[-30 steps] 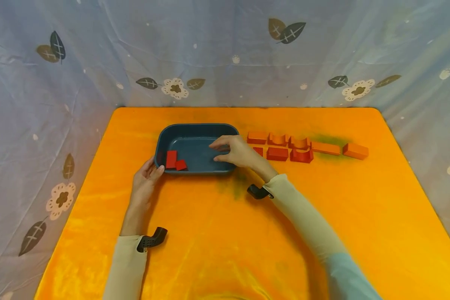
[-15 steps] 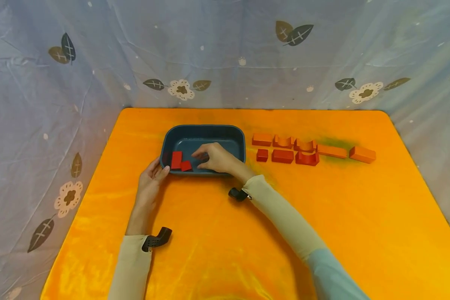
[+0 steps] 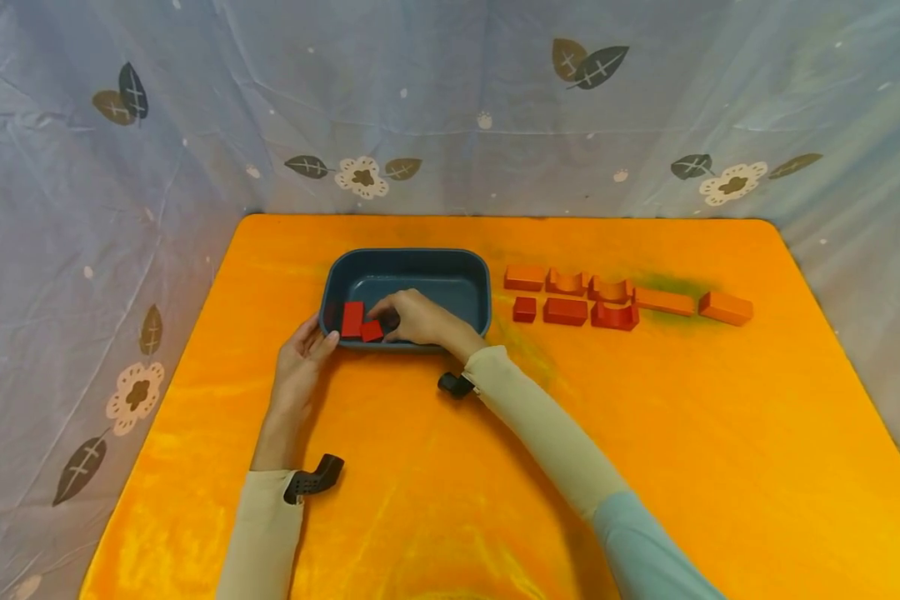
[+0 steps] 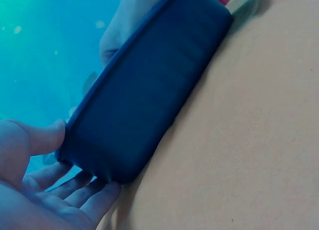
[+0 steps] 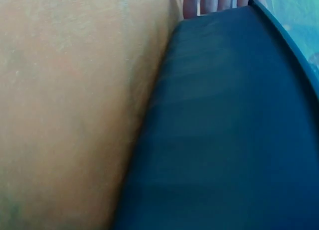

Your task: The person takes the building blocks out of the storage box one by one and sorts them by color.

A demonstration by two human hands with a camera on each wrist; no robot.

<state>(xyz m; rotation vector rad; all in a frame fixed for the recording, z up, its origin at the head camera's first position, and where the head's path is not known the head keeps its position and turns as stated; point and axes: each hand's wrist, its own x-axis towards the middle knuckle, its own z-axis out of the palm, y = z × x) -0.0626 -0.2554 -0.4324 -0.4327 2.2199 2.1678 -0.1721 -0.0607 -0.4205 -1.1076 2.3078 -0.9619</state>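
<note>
Since the earlier frames, the right hand (image 3: 420, 321) has travelled from the right end of the dark blue tray (image 3: 483, 287) across to its left end, lowering inside toward the two red blocks (image 3: 360, 322) already lying there.

Nearest the viewer, two forearms in pale sleeves reach forward over the orange bench (image 3: 450, 467), each with a small black camera mount at the wrist. Beyond them sits the tray, the landmark here. The left hand (image 3: 300, 362) rests at the tray's near-left corner, fingers nearly straight and thumb on the rim; the left wrist view shows the fingers (image 4: 75, 190) lying along the outer wall, apparently steadying the tray so it does not slide. The right hand is inside the tray with curled fingers, its tips just beside the smaller red block. Whether it grips a block cannot be told, since the hand hides its own fingertips and the right wrist view shows only the tray's outer wall.

Right of the tray, about level with it, red and orange building blocks (image 3: 622, 304) lie in two neat rows, several with arch-shaped cutouts. Behind the bench hangs a grey-blue floral cloth (image 3: 450, 108).
</note>
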